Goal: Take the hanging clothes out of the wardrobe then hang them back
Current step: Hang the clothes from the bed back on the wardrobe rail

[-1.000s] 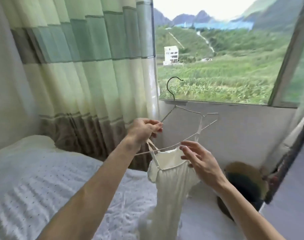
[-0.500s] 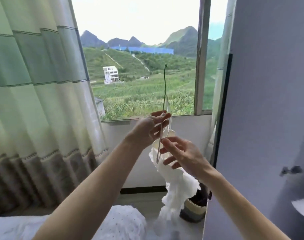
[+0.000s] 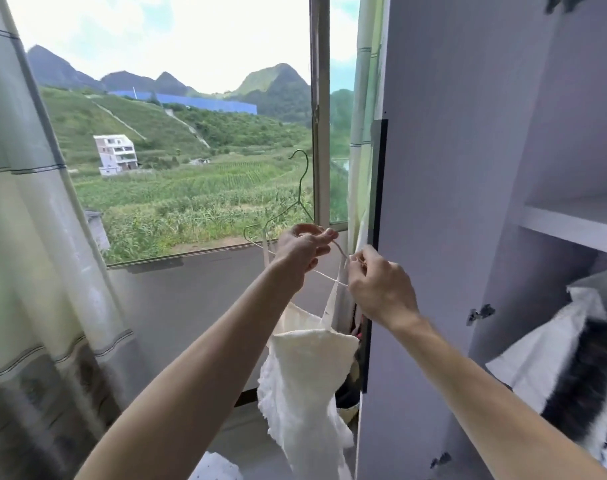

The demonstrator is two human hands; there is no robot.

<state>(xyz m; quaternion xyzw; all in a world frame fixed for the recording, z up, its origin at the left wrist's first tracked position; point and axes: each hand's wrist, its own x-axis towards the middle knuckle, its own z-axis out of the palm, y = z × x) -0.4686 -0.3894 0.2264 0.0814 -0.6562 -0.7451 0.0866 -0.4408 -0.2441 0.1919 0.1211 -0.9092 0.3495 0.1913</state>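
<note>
Head view, taken facing the window with the open wardrobe to the right.

The left hand and right hand are raised close together at sill height, just apart from each other. Both have their fingers curled. The left hand grips the green wire hanger at its right shoulder. The right hand pinches a thin white strap between thumb and fingertips at the hanger's right end. Whether that strap already sits over the wire cannot be told.

The hanger is held upright outside the wardrobe, with its hook uppermost against the view of the fields. A second strap crosses its left end.

The white dress hangs from the straps below both hands. It falls in front of the wall under the sill and just beside the near edge of the wardrobe door.

Inside the wardrobe a pale shelf is visible. Beneath it lies folded bedding in white, grey and black. A small metal hinge is fixed to the inner panel.

A green-and-cream striped curtain hangs at the left of the window. Through the glass are a white building, green slopes and hills. A corner of the bed shows at the bottom edge.
</note>
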